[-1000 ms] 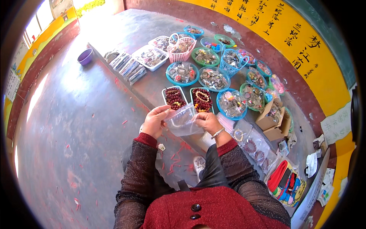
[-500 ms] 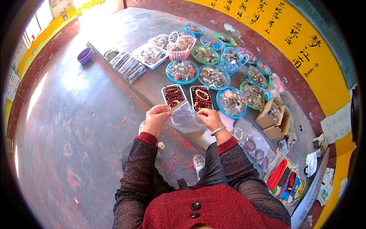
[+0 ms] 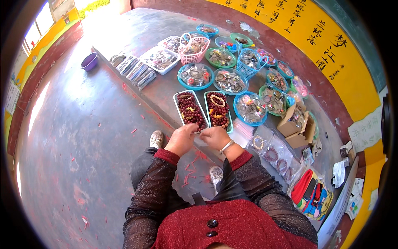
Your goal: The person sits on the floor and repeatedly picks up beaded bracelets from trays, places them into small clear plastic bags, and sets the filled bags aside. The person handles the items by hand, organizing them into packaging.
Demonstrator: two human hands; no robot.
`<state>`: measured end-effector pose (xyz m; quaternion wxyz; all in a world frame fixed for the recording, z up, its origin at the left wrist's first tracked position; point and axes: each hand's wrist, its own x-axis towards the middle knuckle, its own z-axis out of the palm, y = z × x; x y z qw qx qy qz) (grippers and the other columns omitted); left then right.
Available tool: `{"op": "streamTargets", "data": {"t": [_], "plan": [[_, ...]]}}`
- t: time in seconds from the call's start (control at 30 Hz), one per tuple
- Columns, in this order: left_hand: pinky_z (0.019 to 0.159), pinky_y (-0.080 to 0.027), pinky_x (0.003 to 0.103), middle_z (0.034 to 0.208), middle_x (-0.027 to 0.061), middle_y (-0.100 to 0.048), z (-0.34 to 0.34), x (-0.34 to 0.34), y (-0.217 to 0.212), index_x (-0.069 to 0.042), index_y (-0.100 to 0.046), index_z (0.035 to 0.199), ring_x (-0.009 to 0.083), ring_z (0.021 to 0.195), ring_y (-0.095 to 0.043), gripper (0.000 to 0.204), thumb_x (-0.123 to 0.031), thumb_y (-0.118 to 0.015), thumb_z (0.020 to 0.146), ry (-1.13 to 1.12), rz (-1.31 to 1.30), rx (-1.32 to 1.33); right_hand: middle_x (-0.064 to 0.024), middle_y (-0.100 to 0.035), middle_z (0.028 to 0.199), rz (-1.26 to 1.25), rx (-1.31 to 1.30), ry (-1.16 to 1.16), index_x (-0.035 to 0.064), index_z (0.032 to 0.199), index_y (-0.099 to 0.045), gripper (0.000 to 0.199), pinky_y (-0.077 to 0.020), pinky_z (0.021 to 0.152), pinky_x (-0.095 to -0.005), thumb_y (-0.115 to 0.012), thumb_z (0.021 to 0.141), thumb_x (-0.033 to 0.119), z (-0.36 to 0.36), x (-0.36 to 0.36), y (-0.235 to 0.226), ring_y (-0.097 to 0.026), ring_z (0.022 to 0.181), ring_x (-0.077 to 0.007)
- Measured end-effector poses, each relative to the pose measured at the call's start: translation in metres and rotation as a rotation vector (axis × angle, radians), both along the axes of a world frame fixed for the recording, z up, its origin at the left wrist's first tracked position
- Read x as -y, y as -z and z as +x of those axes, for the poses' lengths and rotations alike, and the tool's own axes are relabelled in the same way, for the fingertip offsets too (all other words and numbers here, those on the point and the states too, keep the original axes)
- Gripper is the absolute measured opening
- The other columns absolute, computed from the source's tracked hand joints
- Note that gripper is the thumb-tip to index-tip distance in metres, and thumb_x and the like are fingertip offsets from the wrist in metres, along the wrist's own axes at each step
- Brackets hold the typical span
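Hands meet mid-frame, left hand [image 3: 180, 140] and right hand [image 3: 215, 137] fingers pinching a small clear plastic bag [image 3: 200, 133] just below the white tray of dark-red beads [image 3: 190, 110].

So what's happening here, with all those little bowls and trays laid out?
A person in a red top sits at a low ledge covered with bowls, baskets and trays of beads and bracelets. Both hands, the left hand and the right hand, are close together over a small clear plastic bag, right in front of two white trays of dark red beads and beaded bracelets. What the bag holds is too small to tell. Packed clear bags lie to the right.
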<state>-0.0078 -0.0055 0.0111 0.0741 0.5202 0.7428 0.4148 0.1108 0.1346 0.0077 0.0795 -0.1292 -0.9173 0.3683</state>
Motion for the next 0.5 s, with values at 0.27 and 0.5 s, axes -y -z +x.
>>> {"op": "streamTargets", "data": {"t": [0.27, 0.5], "plan": [[0.059, -0.048, 0.024, 0.081, 0.0057, -0.064, -0.007, -0.006, 0.016, 0.000, -0.063, 0.093, 0.0129, 0.068, -0.060, 0.016, -0.012, -0.062, 0.082, -0.159, 0.170, 0.682, -0.0022, -0.065, 0.076, -0.951, -0.130, 0.344, -0.0014, 0.087, -0.067, 0.013, -0.0458, 0.062, -0.0222, -0.065, 0.081, 0.010, -0.007, -0.021, 0.006, -0.058, 0.066, -0.0085], [0.064, -0.050, 0.024, 0.089, 0.0034, -0.062, 0.006, -0.010, -0.003, 0.000, -0.060, 0.102, 0.0103, 0.075, -0.059, 0.023, -0.017, -0.058, 0.088, -0.113, 0.086, 0.969, -0.0009, -0.064, 0.075, -0.903, -0.170, 0.288, -0.0007, 0.084, -0.067, 0.012, -0.0450, 0.060, -0.0228, -0.067, 0.080, 0.010, -0.012, -0.007, 0.003, -0.057, 0.065, -0.0083]]}}
